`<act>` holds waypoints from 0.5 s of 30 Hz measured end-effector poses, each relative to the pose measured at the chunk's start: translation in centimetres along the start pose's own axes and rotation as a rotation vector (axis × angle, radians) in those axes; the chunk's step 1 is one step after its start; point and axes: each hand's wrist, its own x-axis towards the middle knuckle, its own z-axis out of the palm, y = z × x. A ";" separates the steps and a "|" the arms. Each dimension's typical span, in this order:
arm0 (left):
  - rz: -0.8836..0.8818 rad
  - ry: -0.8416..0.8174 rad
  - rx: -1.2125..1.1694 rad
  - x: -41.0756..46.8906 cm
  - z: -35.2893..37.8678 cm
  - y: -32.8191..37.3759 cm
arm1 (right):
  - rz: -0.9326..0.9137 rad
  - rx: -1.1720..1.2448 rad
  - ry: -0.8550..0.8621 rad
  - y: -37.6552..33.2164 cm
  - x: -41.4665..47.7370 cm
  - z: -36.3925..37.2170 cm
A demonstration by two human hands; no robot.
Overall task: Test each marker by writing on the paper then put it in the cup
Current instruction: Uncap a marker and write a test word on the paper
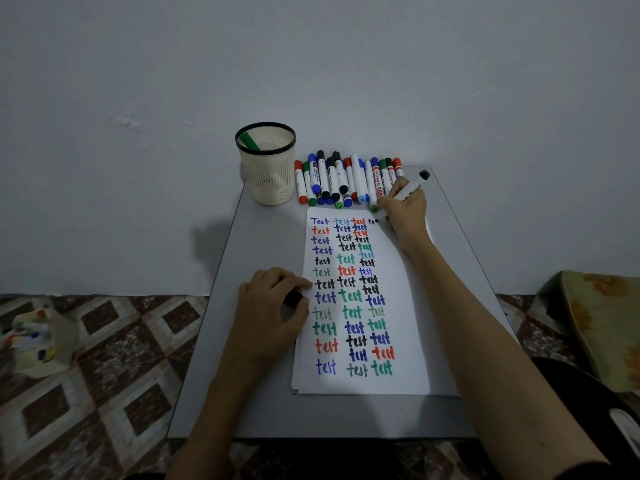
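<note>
Mid-word at the top of the white paper sheet (405, 306), with right grip (405, 209) clamped on the black-ended white marker (410, 190) and left grip (270, 306) pinching its black cap (294, 298); next, probably: finish, recap, drop into the black-rimmed cream plastic cup (268, 174).

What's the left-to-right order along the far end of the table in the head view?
Cream pen cup with a green marker inside → row of capped markers → right hand, its grip on an uncapped black marker.
</note>
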 end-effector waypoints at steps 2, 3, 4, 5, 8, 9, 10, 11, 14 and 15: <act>0.001 -0.001 0.003 0.0 0.0 0.0 | 0.014 0.016 -0.007 -0.4 -0.3 0.0; 0.002 -0.002 0.005 0.0 0.0 -0.1 | 0.017 0.030 -0.007 -0.4 -0.3 0.0; 0.002 -0.001 0.006 0.0 0.0 -0.1 | 0.015 0.021 -0.007 -0.3 -0.2 0.0; 0.002 0.000 0.005 0.0 0.1 -0.1 | 0.002 0.015 -0.001 -0.1 0.1 -0.1; 0.005 0.005 0.001 0.0 0.1 -0.1 | -0.032 0.026 0.032 0.0 0.0 -0.2; 0.007 0.006 0.000 0.0 0.0 -0.2 | -0.032 0.030 0.042 0.1 0.1 -0.2; 0.007 0.006 -0.005 0.0 0.0 -0.2 | -0.031 0.028 0.040 0.0 -0.1 -0.1; 0.007 0.007 -0.011 0.0 0.0 -0.2 | -0.034 0.037 0.038 0.0 -0.1 0.0; 0.007 0.007 -0.023 0.1 0.0 -0.2 | -0.067 0.099 0.041 -0.2 -0.1 0.0; 0.010 0.006 -0.022 0.1 0.0 -0.1 | -0.073 0.113 0.041 0.1 0.2 -0.1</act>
